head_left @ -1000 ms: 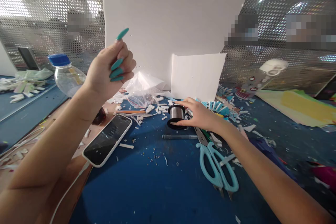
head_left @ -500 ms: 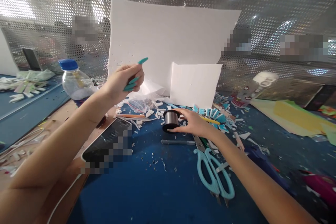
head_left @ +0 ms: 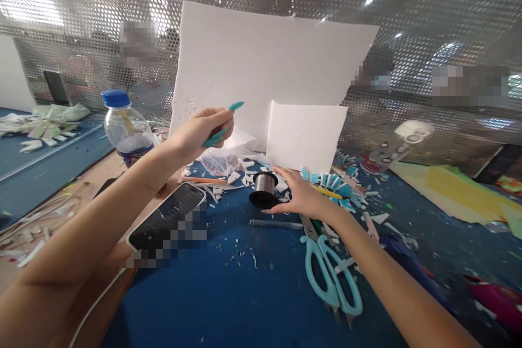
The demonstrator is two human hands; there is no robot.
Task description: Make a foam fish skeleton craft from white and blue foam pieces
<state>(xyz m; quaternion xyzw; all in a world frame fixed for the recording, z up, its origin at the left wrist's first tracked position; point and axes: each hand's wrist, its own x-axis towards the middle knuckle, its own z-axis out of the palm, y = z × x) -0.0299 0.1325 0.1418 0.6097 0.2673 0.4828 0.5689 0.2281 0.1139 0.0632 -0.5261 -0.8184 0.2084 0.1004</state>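
My left hand [head_left: 210, 129] is raised in front of the white board, its thumb and fingers pressed together in a pinch. Whatever may be between its long teal nails is too fine to see. Beside a black-rimmed spool [head_left: 265, 186] of thin silvery line, my right hand [head_left: 304, 196] is spread, index finger by the upper rim and thumb by the lower rim. The spool stands slightly tilted on the blue table. Under the right wrist lie scissors [head_left: 322, 269] with light blue handles and a thin clear-barrelled pen [head_left: 277, 224].
Behind the spool stand a large white board [head_left: 265, 54] and a smaller white panel [head_left: 305, 136]. At left are a blue-capped bottle [head_left: 128, 130] and a phone [head_left: 167, 215] on a cable. Scraps, an orange pencil [head_left: 204, 180] and yellow paper [head_left: 460, 187] lie around.
My right hand's fingers have spread a little from the spool, which has tipped slightly. My left hand has shifted a little right and down in view, while the camera view has also moved slightly.
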